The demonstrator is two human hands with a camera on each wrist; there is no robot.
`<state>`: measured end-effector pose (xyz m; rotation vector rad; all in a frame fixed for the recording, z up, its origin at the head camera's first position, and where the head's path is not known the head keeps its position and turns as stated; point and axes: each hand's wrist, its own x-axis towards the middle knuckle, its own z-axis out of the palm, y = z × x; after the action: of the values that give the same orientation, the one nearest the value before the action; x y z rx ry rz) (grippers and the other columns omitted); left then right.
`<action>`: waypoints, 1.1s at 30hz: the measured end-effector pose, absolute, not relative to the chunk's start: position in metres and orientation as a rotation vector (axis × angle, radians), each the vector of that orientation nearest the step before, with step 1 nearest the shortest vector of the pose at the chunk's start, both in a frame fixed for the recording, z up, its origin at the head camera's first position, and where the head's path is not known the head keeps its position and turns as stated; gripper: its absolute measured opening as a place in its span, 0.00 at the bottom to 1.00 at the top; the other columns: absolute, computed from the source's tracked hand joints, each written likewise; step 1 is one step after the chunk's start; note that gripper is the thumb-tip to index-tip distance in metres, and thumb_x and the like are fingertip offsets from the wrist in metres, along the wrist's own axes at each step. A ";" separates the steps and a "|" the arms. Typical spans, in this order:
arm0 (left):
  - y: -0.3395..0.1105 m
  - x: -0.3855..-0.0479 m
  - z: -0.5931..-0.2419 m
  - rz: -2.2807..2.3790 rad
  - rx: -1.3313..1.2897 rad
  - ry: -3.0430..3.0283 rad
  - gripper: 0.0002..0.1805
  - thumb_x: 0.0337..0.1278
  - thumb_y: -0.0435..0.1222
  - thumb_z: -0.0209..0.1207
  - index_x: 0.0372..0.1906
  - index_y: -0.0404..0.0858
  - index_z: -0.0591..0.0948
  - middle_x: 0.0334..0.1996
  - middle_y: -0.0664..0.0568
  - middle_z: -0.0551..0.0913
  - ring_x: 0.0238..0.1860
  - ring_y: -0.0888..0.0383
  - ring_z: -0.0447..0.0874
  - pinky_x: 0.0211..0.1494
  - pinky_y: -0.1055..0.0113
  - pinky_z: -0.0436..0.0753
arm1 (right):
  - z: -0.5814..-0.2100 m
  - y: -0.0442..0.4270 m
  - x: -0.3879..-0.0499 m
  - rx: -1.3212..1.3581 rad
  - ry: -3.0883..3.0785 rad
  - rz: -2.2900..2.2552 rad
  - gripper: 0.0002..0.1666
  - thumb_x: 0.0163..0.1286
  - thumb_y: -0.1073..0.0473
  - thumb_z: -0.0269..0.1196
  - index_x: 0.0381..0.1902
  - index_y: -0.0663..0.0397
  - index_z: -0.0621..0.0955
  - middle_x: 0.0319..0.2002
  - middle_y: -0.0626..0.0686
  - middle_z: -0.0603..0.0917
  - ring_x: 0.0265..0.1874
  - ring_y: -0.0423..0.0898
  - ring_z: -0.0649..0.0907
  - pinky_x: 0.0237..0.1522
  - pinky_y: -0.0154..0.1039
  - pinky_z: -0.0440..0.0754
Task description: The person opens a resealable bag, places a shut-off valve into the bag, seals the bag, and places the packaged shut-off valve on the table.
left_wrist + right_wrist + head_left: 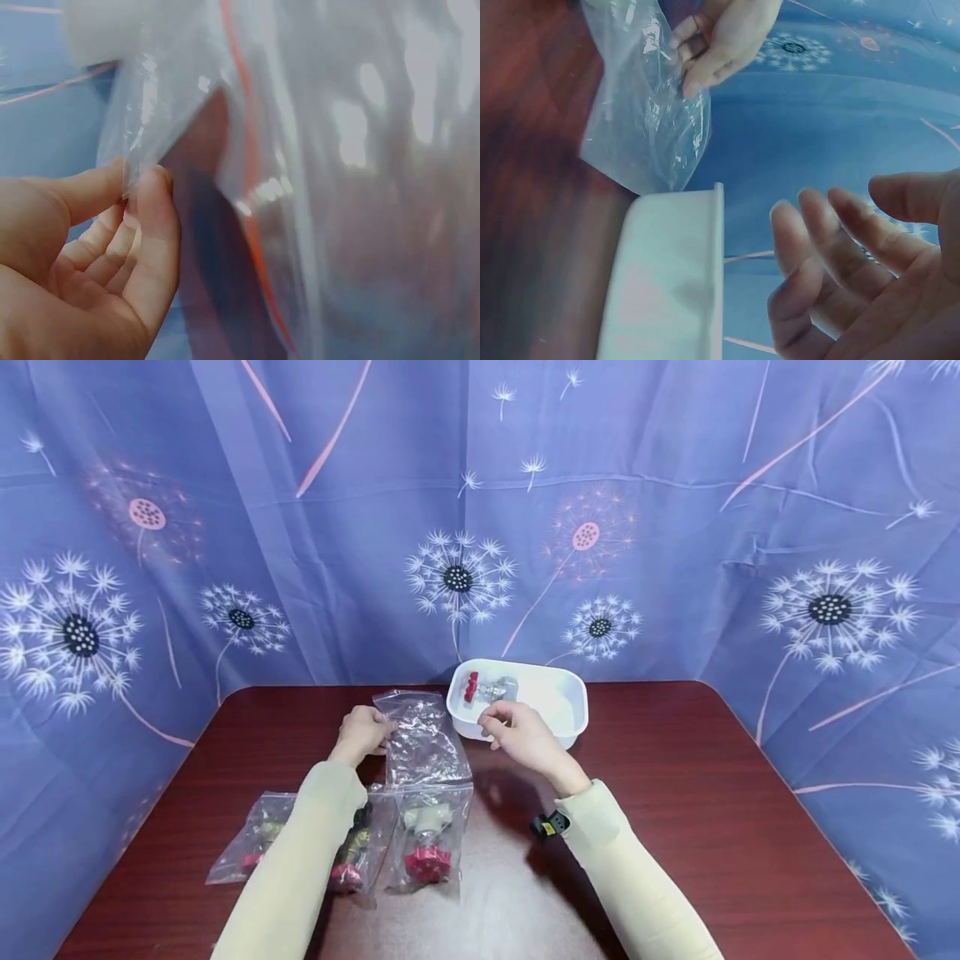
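In the head view my left hand (363,732) pinches the edge of a clear zip bag (423,750) between thumb and fingers. The left wrist view shows that thumb and finger on the thin plastic, near an orange-red zip strip (250,180). No object shows inside this bag. My right hand (522,742) hovers by the front edge of a white plastic tray (557,697), its fingers loosely bent and holding nothing. A valve with a red handwheel (491,690) lies in the tray's left part, apparently in clear plastic.
Nearer the front, a bagged valve with a red handwheel (427,843) lies below the pinched bag. Two more bagged valves, one by my left forearm (351,852) and one farther left (262,839), are partly hidden. A blue dandelion-print curtain (360,527) stands behind the brown table (675,777).
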<state>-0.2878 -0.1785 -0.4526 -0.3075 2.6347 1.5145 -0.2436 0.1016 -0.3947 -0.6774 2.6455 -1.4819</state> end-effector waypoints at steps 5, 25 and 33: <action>-0.178 -0.276 -0.443 1.691 -0.252 2.679 0.10 0.63 0.33 0.62 0.39 0.28 0.78 0.31 0.41 0.85 0.23 0.59 0.83 0.32 0.60 0.86 | -0.389 0.100 -0.244 -0.744 2.757 -1.451 0.09 0.73 0.59 0.57 0.38 0.54 0.83 0.31 0.54 0.82 0.27 0.52 0.82 0.30 0.39 0.77; -0.157 -0.228 -0.403 1.673 0.088 3.125 0.07 0.64 0.38 0.63 0.34 0.38 0.83 0.27 0.49 0.85 0.24 0.52 0.85 0.29 0.67 0.83 | -0.364 0.107 -0.254 -0.834 2.913 -1.494 0.10 0.73 0.57 0.59 0.44 0.53 0.84 0.40 0.47 0.86 0.39 0.45 0.82 0.44 0.45 0.78; -0.160 -0.213 -0.386 1.568 0.418 3.138 0.04 0.62 0.37 0.64 0.35 0.41 0.83 0.25 0.54 0.85 0.24 0.60 0.82 0.29 0.63 0.80 | -0.364 0.119 -0.256 -0.779 2.904 -1.552 0.12 0.73 0.57 0.58 0.46 0.56 0.83 0.40 0.50 0.85 0.40 0.48 0.82 0.45 0.45 0.77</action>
<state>-0.2134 -0.1601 -0.3863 0.4178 3.1380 1.5680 -0.2565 0.1190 -0.3636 -0.7792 2.9040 -1.5525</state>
